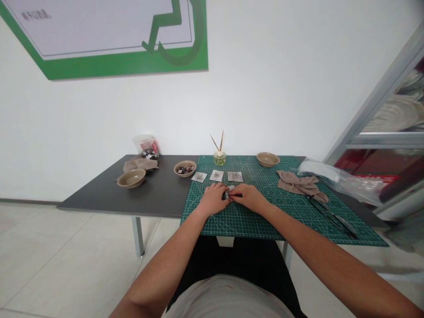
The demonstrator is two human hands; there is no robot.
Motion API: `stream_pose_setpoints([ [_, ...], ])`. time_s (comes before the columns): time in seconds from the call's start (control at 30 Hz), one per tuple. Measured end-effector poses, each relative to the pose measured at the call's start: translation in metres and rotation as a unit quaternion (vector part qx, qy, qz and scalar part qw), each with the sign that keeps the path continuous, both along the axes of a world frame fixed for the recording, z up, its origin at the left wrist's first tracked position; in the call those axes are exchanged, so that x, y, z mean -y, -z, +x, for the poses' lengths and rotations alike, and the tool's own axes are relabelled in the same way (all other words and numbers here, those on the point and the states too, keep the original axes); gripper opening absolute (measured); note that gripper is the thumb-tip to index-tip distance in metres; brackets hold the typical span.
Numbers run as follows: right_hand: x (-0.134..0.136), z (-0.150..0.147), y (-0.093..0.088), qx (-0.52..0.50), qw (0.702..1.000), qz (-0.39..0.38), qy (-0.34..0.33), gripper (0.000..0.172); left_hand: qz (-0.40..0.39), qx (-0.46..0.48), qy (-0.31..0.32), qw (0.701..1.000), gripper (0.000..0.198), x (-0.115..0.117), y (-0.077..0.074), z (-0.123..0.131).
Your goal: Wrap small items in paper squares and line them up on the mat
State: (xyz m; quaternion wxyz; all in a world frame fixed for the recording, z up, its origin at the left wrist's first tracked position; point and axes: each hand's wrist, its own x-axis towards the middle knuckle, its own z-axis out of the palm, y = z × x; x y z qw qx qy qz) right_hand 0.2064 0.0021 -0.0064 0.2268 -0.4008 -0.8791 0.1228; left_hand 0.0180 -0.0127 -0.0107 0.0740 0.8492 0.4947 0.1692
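Observation:
My left hand (214, 198) and my right hand (249, 197) meet over the green cutting mat (245, 223), near its left side. Between their fingertips they pinch a small whitish-grey piece (227, 194), mostly covered by the fingers, so I cannot tell what it is. Just beyond the hands lie three flat white squares with dark smudgy marks: a left square (199, 177), a middle square (217, 176) and a right square (235, 176). To their left, a tan bowl (179, 173) holds several small dark and pale pieces.
Another tan bowl (131, 179) stands left beside a brown cloth (139, 164) and a clear tub (146, 145). A glass jar with sticks (219, 157) is at the back. Rightward are a bowl (268, 159), a crumpled cloth (300, 182), dark thin tools (333, 217) and plastic wrap (344, 181).

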Motion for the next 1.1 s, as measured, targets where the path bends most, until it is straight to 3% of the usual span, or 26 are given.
stream_pose_setpoints([
  [0.17, -0.005, 0.004, 0.002, -0.002, 1.0, 0.004, 0.022, 0.014, -0.006, -0.002, -0.003, 1.0, 0.041, 0.001, -0.003, 0.0],
  [0.37, -0.008, 0.003, 0.003, -0.015, 1.0, -0.015, -0.023, 0.013, -0.014, -0.007, -0.001, 1.0, 0.042, 0.001, -0.003, 0.0],
  [0.7, -0.008, -0.003, 0.008, -0.027, 1.0, 0.002, -0.011, 0.014, -0.013, 0.001, -0.005, 1.0, 0.039, 0.0, -0.003, 0.0],
  [0.87, -0.003, -0.002, 0.01, -0.054, 0.997, 0.036, 0.042, 0.004, -0.004, 0.004, -0.003, 1.0, 0.038, 0.001, -0.002, 0.0],
  [1.0, -0.003, 0.001, 0.008, -0.069, 0.998, 0.005, -0.012, 0.004, -0.008, 0.002, -0.001, 1.0, 0.038, 0.002, -0.003, 0.0],
  [1.1, -0.003, 0.001, 0.007, -0.068, 0.998, 0.006, -0.003, 0.006, -0.012, -0.003, -0.001, 1.0, 0.039, 0.002, -0.003, 0.0],
])
